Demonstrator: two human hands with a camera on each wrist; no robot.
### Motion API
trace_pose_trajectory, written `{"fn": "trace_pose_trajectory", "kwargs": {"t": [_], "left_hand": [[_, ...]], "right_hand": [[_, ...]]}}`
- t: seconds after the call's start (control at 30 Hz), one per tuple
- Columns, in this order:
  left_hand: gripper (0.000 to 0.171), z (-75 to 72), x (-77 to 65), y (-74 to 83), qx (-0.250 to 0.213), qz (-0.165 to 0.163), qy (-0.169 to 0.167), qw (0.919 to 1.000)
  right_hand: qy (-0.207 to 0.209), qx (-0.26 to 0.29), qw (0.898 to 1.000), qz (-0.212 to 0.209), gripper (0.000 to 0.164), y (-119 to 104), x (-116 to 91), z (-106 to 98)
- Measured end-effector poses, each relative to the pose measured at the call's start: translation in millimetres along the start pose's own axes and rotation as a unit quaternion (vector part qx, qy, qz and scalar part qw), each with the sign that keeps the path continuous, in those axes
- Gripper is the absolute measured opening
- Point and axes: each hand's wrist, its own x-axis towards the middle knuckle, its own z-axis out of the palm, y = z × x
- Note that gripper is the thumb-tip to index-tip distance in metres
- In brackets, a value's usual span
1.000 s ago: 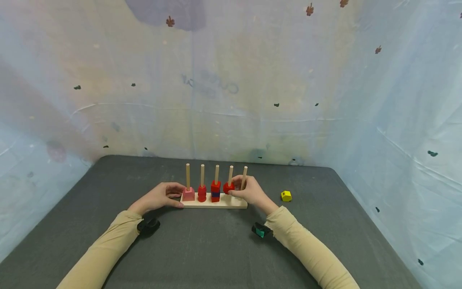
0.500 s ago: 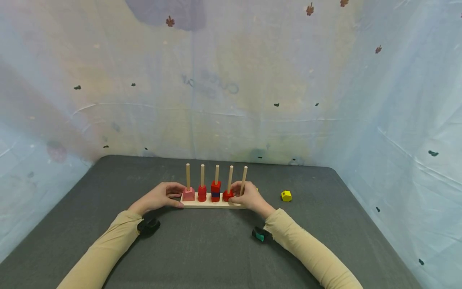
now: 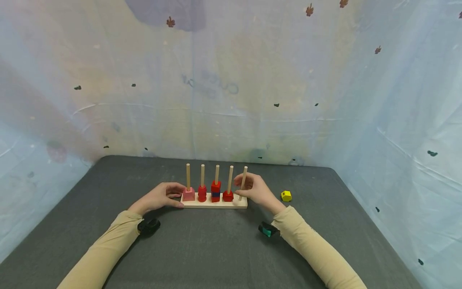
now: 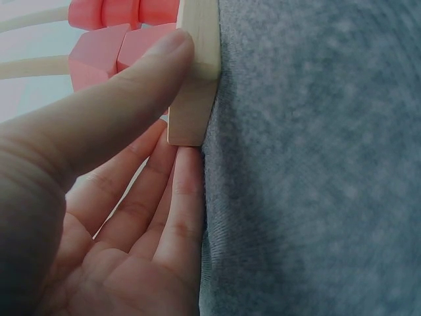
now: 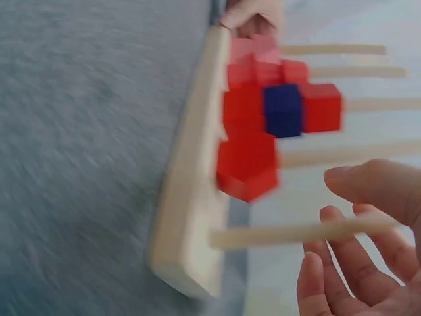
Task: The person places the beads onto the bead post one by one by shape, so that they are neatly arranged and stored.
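Note:
A pale wooden peg board (image 3: pixel 231 204) with upright pegs stands on the dark table. My left hand (image 3: pixel 159 196) holds its left end, the thumb (image 4: pixel 154 69) lying along the base and the fingers at the end face. Pink blocks (image 3: pixel 188 195) sit on the leftmost peg and rounded red pieces (image 3: pixel 202 194) beside them. On the middle peg a dark blue block (image 5: pixel 283 110) lies between red ones. A red hexagonal block (image 3: pixel 227 196) rests low on the fourth peg. Around the bare rightmost peg (image 3: pixel 244 178), my right hand (image 3: pixel 259 190) has its fingers spread and holds nothing.
A yellow block (image 3: pixel 286 196) lies on the table (image 3: pixel 209 249) to the right of my right hand. Behind and at the sides hangs a pale sheet (image 3: pixel 231 128) with small dark and brown marks.
The red hexagonal block has gone down its peg to the base, and my right hand has let go of it and drawn back up and right. My left hand stays put.

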Motion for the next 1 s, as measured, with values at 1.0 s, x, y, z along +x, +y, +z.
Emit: {"fn": "trace_pose_trajectory", "kwargs": {"t": [1.0], "left_hand": [[0.063,0.0,-0.6,-0.8,-0.004,0.002,0.000,1.0000]], "right_hand": [[0.057,-0.076,0.994,0.051,0.049,32,-58,-112]]}}
